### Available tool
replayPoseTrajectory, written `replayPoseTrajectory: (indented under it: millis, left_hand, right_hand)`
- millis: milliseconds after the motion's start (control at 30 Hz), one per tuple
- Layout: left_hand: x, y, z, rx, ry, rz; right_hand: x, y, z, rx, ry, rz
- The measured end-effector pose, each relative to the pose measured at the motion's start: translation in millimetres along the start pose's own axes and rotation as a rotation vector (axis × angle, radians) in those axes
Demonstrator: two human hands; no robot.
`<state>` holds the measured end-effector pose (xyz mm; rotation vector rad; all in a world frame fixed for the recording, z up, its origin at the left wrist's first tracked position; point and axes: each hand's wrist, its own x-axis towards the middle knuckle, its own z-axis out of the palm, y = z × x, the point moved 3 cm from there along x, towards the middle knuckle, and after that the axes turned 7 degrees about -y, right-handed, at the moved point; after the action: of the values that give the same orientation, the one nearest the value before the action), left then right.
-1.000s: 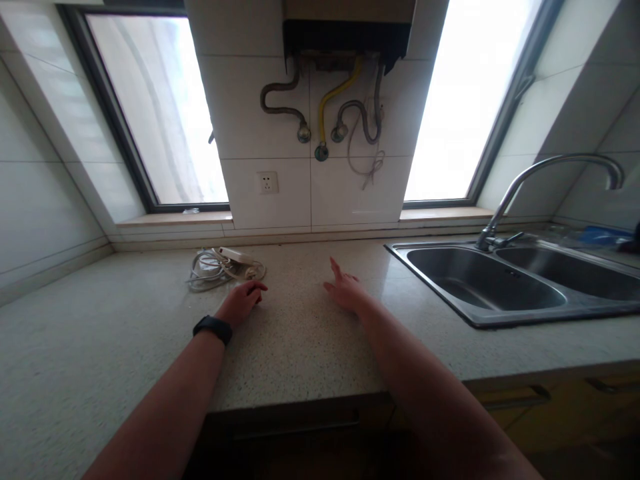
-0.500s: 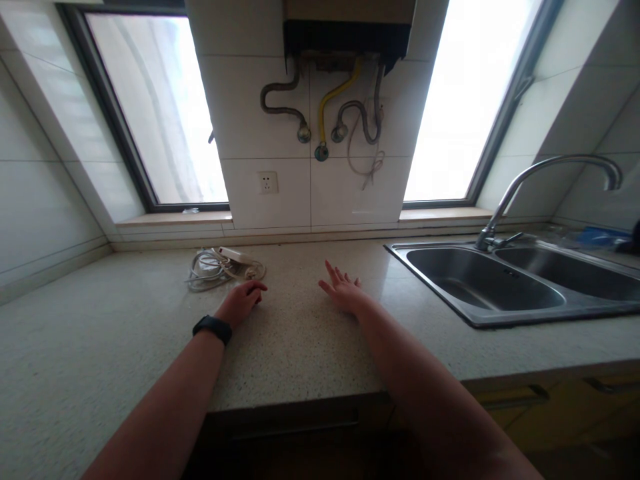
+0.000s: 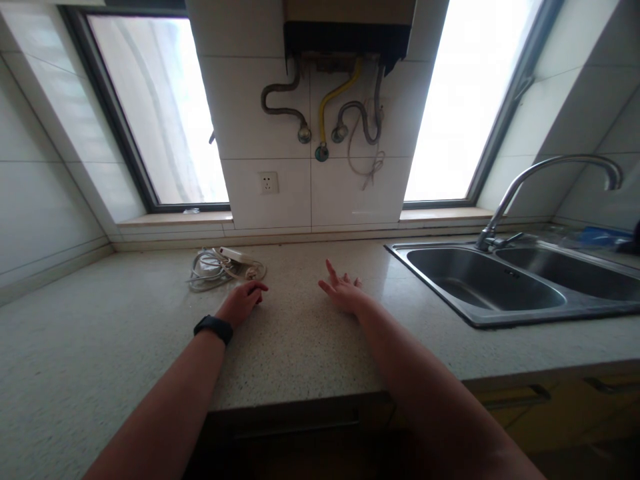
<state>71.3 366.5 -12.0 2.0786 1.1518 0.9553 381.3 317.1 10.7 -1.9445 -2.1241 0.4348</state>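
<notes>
My left hand (image 3: 243, 301), with a dark band (image 3: 214, 328) on its wrist, is at the counter just in front of a bundle of pale cables (image 3: 207, 270). Its fingers are curled in loosely and nothing shows in them. Behind those fingers, a white power strip (image 3: 237, 256) lies among the coils. My right hand (image 3: 343, 293) is held over the middle of the countertop (image 3: 300, 347), palm down, fingers spread, with no object in it. A gap of bare counter separates the two hands.
To the right, a steel double sink (image 3: 480, 280) with a curved faucet (image 3: 545, 167) is set into the counter. A wall socket (image 3: 268, 183) is behind. Hoses (image 3: 327, 103) hang below a wall-mounted unit (image 3: 347, 40). Drawer handles (image 3: 520, 399) line the front.
The right hand's index finger has lifted slightly and its other fingers have shifted a little. My left hand and the cables stay practically where they were.
</notes>
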Motion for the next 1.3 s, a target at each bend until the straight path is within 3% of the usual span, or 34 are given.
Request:
replayPoseTrajectory:
  millis: [100,300,500,733,1300]
  left_hand:
    - [0,-1,0.3,-0.001,-0.002,-0.004]
    - [2,-5,0.6,0.001,-0.012,0.002]
    - [4,-10,1.1,0.014,-0.011,0.012]
    - [4,-10,-0.2,0.039,-0.004,0.012]
    - [1,-2,-0.3,0.034,-0.007,-0.009]
  right_hand:
    - [1,2,0,0.008,0.011,-0.003]
    - [3,6,4,-0.074,-0.097,0.002]
    - [4,7,7,-0.106,-0.087,0.013]
    - [6,5,6,-0.186,0.036,-0.002]
    - [2,-2,5,-0.083,0.007,0.003]
